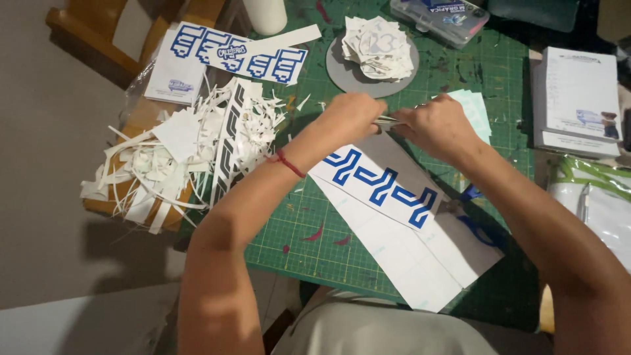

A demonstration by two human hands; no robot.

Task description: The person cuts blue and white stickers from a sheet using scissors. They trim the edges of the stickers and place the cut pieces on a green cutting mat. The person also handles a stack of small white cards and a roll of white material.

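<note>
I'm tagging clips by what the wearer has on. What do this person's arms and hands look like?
Both arms are bare, with no sleeves in view and no gloves. The left hand has a thin red cord bracelet tied around its wrist. The right hand shows no rings, watch or bands.

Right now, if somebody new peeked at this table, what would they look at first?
Probably the two hands, left hand and right hand, meeting in the middle over the green cutting mat and pinching a thin metal tool. Just below them lies a white sheet with bold blue zigzag shapes. To the left sits a big messy pile of white paper scraps.
</note>
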